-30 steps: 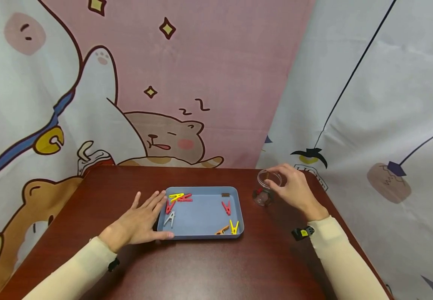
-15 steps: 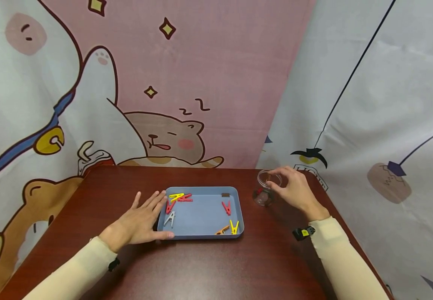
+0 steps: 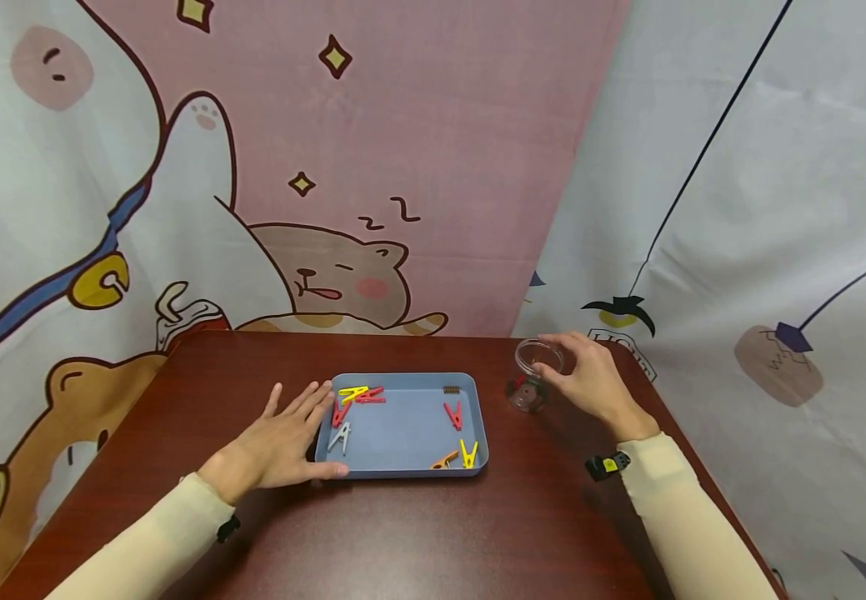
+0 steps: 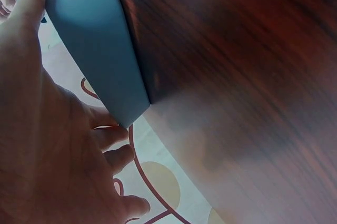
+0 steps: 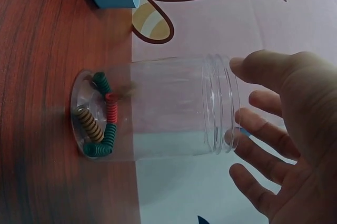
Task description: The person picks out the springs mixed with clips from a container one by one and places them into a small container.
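Note:
A clear plastic jar (image 5: 174,113) stands upright on the table, with green, red and brown coil springs (image 5: 111,109) at its bottom. Inside it, a blurred brown shape (image 5: 125,92) shows just above those springs. My right hand (image 3: 590,379) is at the jar's mouth, thumb and fingers spread, with nothing between them. My left hand (image 3: 278,442) lies with straight fingers along the left end of a blue-grey tray (image 3: 395,433); its thumb touches the near edge. One dark coil spring (image 3: 451,389) lies at the tray's back right.
Inside the tray are small clips: yellow (image 3: 352,392), red (image 3: 339,414) and white (image 3: 342,437) on the left, red (image 3: 453,416), yellow (image 3: 468,454) and orange (image 3: 445,460) on the right. A printed cloth (image 3: 463,167) hangs behind the brown table (image 3: 433,533).
A brown spring, pinched over the jar's mouth a second ago, has left the right hand's fingers. The left hand and tray have stayed in place.

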Demonstrator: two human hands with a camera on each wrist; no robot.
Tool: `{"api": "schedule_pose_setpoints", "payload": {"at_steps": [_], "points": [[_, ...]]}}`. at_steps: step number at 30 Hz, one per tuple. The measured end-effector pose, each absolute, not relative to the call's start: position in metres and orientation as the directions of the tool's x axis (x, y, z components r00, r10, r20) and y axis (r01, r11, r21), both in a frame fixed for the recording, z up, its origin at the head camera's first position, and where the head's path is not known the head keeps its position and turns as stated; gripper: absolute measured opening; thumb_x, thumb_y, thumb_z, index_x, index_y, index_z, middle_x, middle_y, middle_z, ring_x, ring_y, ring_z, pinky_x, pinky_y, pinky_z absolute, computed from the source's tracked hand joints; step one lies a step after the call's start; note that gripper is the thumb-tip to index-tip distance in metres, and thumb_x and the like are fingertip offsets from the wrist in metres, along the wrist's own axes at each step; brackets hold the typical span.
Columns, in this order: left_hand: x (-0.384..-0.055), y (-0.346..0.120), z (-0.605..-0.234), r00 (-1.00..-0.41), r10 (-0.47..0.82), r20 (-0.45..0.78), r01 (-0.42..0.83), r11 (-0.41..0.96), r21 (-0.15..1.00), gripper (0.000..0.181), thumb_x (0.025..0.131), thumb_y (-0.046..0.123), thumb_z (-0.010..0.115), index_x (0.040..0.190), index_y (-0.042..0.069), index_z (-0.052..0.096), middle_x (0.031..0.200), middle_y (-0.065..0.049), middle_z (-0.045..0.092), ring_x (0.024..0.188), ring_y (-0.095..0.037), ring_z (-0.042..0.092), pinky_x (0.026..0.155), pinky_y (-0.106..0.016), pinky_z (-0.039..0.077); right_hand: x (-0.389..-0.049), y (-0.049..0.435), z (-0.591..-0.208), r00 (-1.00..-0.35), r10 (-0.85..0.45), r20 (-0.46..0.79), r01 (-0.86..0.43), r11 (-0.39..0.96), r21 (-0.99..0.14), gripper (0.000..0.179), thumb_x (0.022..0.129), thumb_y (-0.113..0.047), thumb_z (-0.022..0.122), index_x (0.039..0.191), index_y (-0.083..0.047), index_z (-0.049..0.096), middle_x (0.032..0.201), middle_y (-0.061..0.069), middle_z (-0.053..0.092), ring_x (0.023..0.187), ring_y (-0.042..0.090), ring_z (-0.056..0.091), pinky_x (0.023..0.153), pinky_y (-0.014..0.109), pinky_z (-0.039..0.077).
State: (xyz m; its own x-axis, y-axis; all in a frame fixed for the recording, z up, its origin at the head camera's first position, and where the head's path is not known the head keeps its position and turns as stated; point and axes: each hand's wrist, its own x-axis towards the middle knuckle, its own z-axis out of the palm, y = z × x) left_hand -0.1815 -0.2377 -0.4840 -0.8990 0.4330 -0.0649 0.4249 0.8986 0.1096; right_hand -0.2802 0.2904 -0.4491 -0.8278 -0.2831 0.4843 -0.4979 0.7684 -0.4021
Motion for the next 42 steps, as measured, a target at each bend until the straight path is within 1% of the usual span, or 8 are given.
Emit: {"api": "schedule_pose_setpoints", "payload": {"at_steps": [8, 15, 26, 31, 38, 40, 42], "points": [[-0.182, -0.238, -0.484, -0.9, 0.429, -0.074, 0.42, 0.9, 0.116, 0.128, 0.098, 0.093, 0.064, 0.182, 0.002, 0.034, 0.195, -0.02, 0.024, 0.182, -0.045, 0.026, 0.14, -0.087, 0.009, -0.279, 0.29, -0.447, -0.833, -0.286, 0.473, -0.493, 0.773, -0.399, 0.051, 0.099, -0.02, 0.095, 0.146, -0.006, 0.079, 0.135, 0.023, 0.08, 0.122, 0.047, 0.078, 0.098, 0.067, 0.064], [-0.182, -0.238, -0.484, -0.899, 0.432, -0.07, 0.424, 0.9, 0.105, 0.128, 0.098, 0.093, 0.064, 0.182, 0.002, 0.034, 0.195, -0.02, 0.025, 0.181, -0.045, 0.028, 0.14, -0.087, 0.012, -0.277, 0.29, -0.445, -0.832, -0.289, 0.474, -0.493, 0.778, -0.39, 0.051, 0.099, -0.019, 0.096, 0.145, -0.007, 0.08, 0.135, 0.023, 0.08, 0.123, 0.047, 0.077, 0.099, 0.067, 0.063], [-0.182, -0.238, -0.484, -0.898, 0.435, -0.068, 0.427, 0.898, 0.11, 0.127, 0.098, 0.092, 0.064, 0.182, 0.001, 0.035, 0.194, -0.02, 0.026, 0.181, -0.044, 0.028, 0.14, -0.087, 0.011, -0.277, 0.288, -0.443, -0.818, -0.302, 0.489, -0.512, 0.769, -0.383, 0.049, 0.099, -0.017, 0.096, 0.144, -0.006, 0.08, 0.133, 0.023, 0.081, 0.122, 0.048, 0.077, 0.097, 0.067, 0.063], [-0.182, -0.238, -0.484, -0.898, 0.435, -0.071, 0.426, 0.898, 0.11, 0.127, 0.098, 0.092, 0.064, 0.182, 0.001, 0.035, 0.194, -0.02, 0.027, 0.181, -0.044, 0.028, 0.14, -0.087, 0.011, -0.277, 0.285, -0.442, -0.803, -0.307, 0.512, -0.526, 0.769, -0.363, 0.047, 0.098, -0.017, 0.096, 0.142, -0.006, 0.082, 0.132, 0.022, 0.081, 0.121, 0.045, 0.078, 0.096, 0.065, 0.063], [-0.182, -0.238, -0.484, -0.898, 0.435, -0.068, 0.427, 0.898, 0.108, 0.127, 0.098, 0.092, 0.064, 0.182, 0.002, 0.035, 0.194, -0.019, 0.026, 0.182, -0.044, 0.028, 0.14, -0.087, 0.011, -0.275, 0.274, -0.438, -0.79, -0.334, 0.514, -0.544, 0.769, -0.337, 0.044, 0.099, -0.017, 0.095, 0.14, -0.009, 0.082, 0.134, 0.017, 0.081, 0.117, 0.04, 0.079, 0.087, 0.06, 0.065], [-0.182, -0.238, -0.484, -0.898, 0.434, -0.07, 0.426, 0.898, 0.11, 0.127, 0.098, 0.092, 0.064, 0.182, 0.002, 0.035, 0.195, -0.019, 0.026, 0.182, -0.044, 0.027, 0.14, -0.087, 0.011, -0.273, 0.27, -0.436, -0.784, -0.345, 0.516, -0.554, 0.763, -0.332, 0.043, 0.099, -0.017, 0.095, 0.14, -0.01, 0.083, 0.134, 0.015, 0.08, 0.119, 0.039, 0.079, 0.088, 0.059, 0.066], [-0.182, -0.238, -0.485, -0.898, 0.433, -0.072, 0.424, 0.898, 0.115, 0.127, 0.098, 0.092, 0.064, 0.182, 0.002, 0.035, 0.195, -0.019, 0.026, 0.182, -0.044, 0.027, 0.14, -0.087, 0.01, -0.272, 0.265, -0.434, -0.772, -0.359, 0.525, -0.571, 0.756, -0.322, 0.042, 0.099, -0.016, 0.095, 0.138, -0.01, 0.083, 0.134, 0.014, 0.08, 0.122, 0.038, 0.078, 0.092, 0.06, 0.066]]}}
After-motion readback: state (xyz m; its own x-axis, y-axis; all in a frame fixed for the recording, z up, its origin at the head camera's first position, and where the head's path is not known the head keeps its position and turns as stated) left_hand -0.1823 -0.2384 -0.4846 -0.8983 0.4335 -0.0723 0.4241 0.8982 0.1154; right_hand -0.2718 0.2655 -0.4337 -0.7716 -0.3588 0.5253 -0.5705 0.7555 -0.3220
